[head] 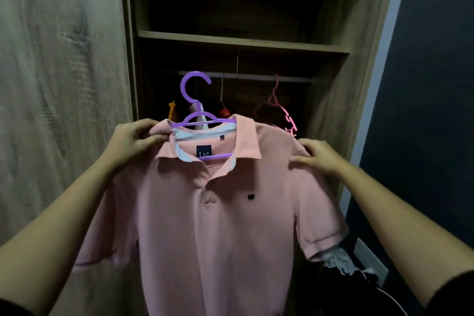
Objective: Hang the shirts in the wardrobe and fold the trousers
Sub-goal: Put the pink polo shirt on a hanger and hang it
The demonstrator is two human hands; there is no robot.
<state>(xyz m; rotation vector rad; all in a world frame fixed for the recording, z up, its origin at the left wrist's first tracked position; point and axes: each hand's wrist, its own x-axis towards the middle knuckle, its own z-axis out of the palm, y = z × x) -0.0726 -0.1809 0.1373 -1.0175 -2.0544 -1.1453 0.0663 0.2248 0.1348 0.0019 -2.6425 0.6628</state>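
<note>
Far left was the wood-grain wardrobe door (64,84), swung open beside the wardrobe (331,64) itself. Next along, our left hand (133,141) had its fingers (143,133) curled in tight, pinching the pink polo shirt (218,226) right at the shoulder next to the collar. The shirt was already on a purple hanger (196,100), which ran through the neck opening, with the dark label showing just below it. We held the whole thing up in front of the open wardrobe, front facing us, body and sleeves hanging down loose.

The hanger's hook stuck up level with the rail (256,77) under the shelf (243,42). Honestly we couldn't tell from here whether it was over the rail or just in front of it. Behind the collar a couple of orange bits hung in the dark, too murky to make out.

Further right a bare pink hanger (282,110) dangled from the rail. Our right hand (318,156) gripped the shirt's other shoulder, fingers bent over the top of the seam and thumb along the front. Down in the lower right corner sat a heap of clothes (341,264), with a dark wall (436,110) past the wardrobe's edge.
</note>
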